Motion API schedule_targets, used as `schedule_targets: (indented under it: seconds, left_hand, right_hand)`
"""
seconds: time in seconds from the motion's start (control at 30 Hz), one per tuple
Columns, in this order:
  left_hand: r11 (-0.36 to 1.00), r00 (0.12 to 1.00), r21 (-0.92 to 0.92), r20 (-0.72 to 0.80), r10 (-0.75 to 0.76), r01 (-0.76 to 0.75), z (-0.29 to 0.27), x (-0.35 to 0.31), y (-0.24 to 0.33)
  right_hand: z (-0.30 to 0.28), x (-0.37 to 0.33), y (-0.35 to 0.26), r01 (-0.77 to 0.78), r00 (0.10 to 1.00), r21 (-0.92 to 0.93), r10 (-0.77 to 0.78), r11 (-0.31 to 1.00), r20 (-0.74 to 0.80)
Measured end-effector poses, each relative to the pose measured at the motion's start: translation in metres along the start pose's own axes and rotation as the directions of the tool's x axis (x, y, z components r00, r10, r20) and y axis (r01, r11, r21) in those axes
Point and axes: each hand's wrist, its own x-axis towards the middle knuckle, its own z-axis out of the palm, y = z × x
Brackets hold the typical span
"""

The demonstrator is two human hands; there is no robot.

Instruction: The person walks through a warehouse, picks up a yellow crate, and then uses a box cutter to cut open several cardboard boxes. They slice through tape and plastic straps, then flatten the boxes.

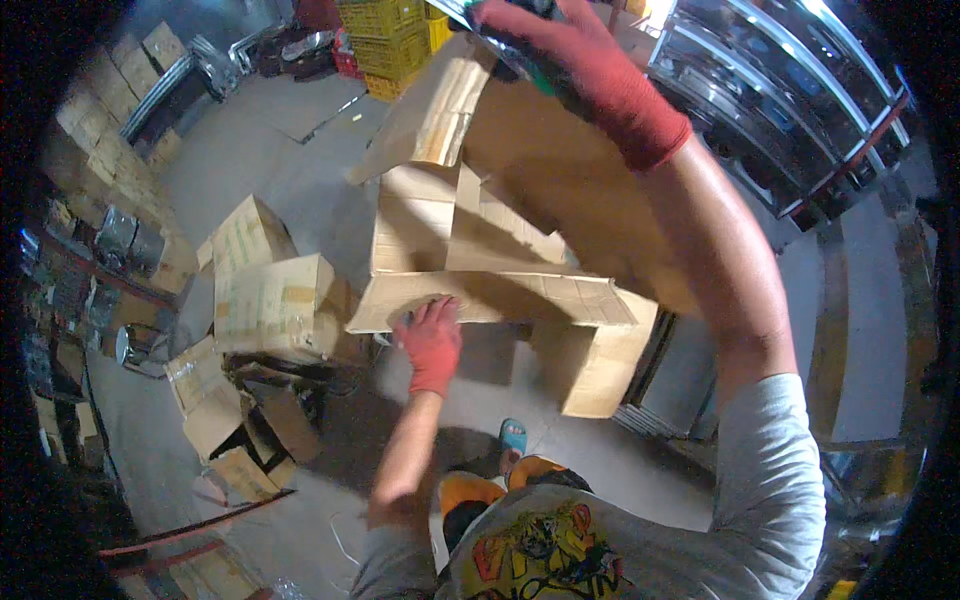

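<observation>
A large cardboard box (415, 215) stands in front of me with its flaps folded outward and its inside partly visible. My left hand (433, 345), in a red glove, lies on the near flap (520, 295), its fingers spread on the cardboard. Raised over the box's far right side is my right hand (570, 65), also gloved in red. Its fingers are curled round something dark with a shiny, pale edge, cut off by the top of the picture. What it is, I cannot make out.
Battered cardboard boxes (265, 300) stand left of me. Yellow crates (385, 45) are stacked at the back. At upper right, a rack (770, 80) holds long shiny parts. Flat panels (670, 375) lean right of the box. More cartons (120, 90) line the left side.
</observation>
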Motion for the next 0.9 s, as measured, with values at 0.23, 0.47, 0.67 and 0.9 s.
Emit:
schedule_targets:
  seconds: [0.23,0.47,0.67,0.9]
  left_hand:
    - [0.994,0.996,-0.069,-0.012,0.089,-0.09,0.077,0.017,-0.044]
    - [0.941,0.961,-0.218,-0.153,0.231,-0.26,0.13,0.051,-0.106]
    - [0.911,0.957,-0.295,-0.096,0.272,-0.289,0.197,0.023,-0.15]
    - [0.927,0.723,-0.363,0.665,0.187,0.094,0.203,0.002,-0.234]
  right_hand:
    - [0.061,0.029,-0.124,0.237,0.971,-0.144,-0.238,0.961,0.009]
    - [0.163,-0.018,-0.131,0.248,0.966,-0.442,-0.254,0.862,0.047]
    - [0.22,-0.042,-0.023,0.132,0.987,-0.441,-0.079,0.888,0.137]
    - [0.308,-0.013,0.216,0.02,0.892,-0.545,0.231,0.838,0.388]
